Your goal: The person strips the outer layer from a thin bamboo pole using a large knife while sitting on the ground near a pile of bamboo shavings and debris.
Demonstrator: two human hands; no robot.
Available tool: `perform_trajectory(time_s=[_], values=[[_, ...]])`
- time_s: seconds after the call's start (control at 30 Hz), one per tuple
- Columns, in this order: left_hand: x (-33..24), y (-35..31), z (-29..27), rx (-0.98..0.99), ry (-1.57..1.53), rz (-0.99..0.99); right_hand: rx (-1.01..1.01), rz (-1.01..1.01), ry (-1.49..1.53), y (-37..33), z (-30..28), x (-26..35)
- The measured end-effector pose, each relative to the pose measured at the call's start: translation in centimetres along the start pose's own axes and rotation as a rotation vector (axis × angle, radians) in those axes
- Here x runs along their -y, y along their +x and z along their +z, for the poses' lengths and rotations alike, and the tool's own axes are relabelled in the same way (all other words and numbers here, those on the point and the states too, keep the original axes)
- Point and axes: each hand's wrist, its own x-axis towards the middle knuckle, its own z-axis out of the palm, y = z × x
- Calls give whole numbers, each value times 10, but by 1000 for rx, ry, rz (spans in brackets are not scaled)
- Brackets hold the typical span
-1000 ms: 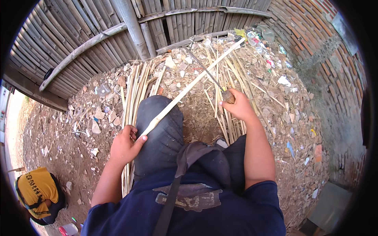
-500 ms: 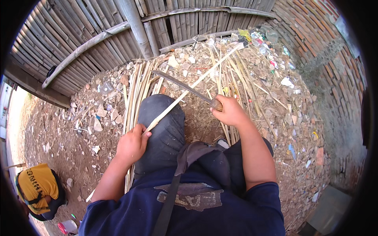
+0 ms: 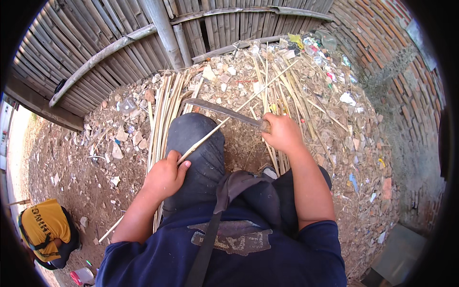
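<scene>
My left hand (image 3: pixel 167 176) is closed around a long pale bamboo strip (image 3: pixel 204 138) above my left knee. The strip slants up and away to the right; its near end sticks out beyond my left forearm. In my right hand (image 3: pixel 283 134) is the handle of a machete (image 3: pixel 217 108), its dark blade pointing left. The blade crosses the strip just past my knee; whether they touch I cannot tell. Split bamboo strips (image 3: pixel 162 112) lie in a bundle beside my left leg, and more loose strips (image 3: pixel 297 95) are spread on the ground ahead to the right.
A bamboo fence (image 3: pixel 114 21) runs across the far side, and a brick wall (image 3: pixel 397 86) stands at the right. Stones and litter (image 3: pixel 330 62) cover the dirt. Another person in a yellow shirt (image 3: pixel 45 227) crouches at the lower left, near a clear container with a red lid (image 3: pixel 82 276).
The strip has turned in my left hand and shows a narrower side. My left hand has shifted slightly right. The machete blade now lies a little flatter, its tip slightly lower.
</scene>
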Motion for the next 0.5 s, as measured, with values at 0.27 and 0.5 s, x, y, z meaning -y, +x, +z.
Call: perform_trajectory(time_s=[0.27,0.5], values=[[7,1,-5,61,-11,-25,78,152,-28,8,10,-10],[18,7,-8,92,-181,39,7,216,259,21,32,-42]])
